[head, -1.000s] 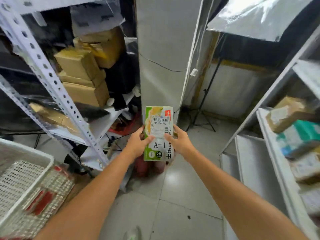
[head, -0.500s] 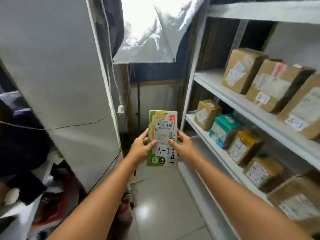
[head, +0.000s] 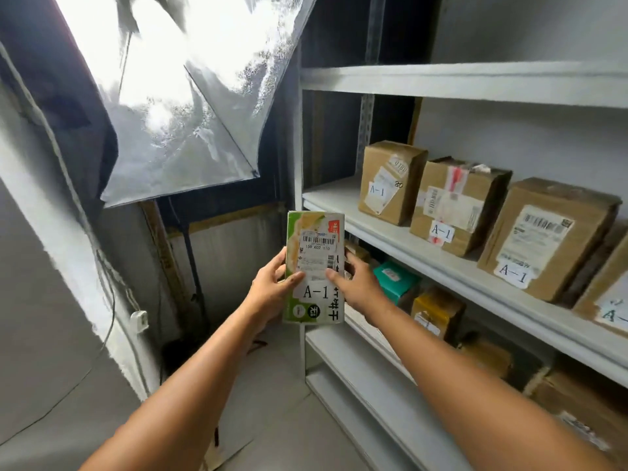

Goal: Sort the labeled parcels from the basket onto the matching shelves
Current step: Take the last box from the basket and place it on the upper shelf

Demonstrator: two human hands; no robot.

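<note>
Head view: at the far left a grey panel (head: 51,300) fills the edge, with a thin cable running down it to a small white inline switch (head: 139,320). Above it hangs a silver reflective sheet (head: 190,113), its upper part blown out to white so no detail reads there. Below the sheet a dark stand pole (head: 195,277) drops toward the floor; its foot is lost in shadow.

In the middle the left hand (head: 272,290) and the right hand (head: 356,287) hold an upright green and white parcel (head: 315,266) between them. The left thumb presses on the front face at the parcel's left side, the right thumb on the front near its right side, and the remaining fingers of both hands wrap behind, out of sight. Both hands are closed on the parcel, which is raised in the air just in front of the white corner post of the shelving unit (head: 441,85). Its front carries a barcode sticker and a white label reading A-1; the smaller print is too blurred to read.

To the right, the middle shelf (head: 390,237) carries brown cardboard boxes labelled A-1: the first box (head: 390,181), the second box (head: 455,205), the third box (head: 547,236), and a fourth cut off by the frame edge. On the shelf below, partly hidden behind the right hand, sit a teal box (head: 396,280) and a yellow box (head: 436,312); their labels cannot be made out.
</note>
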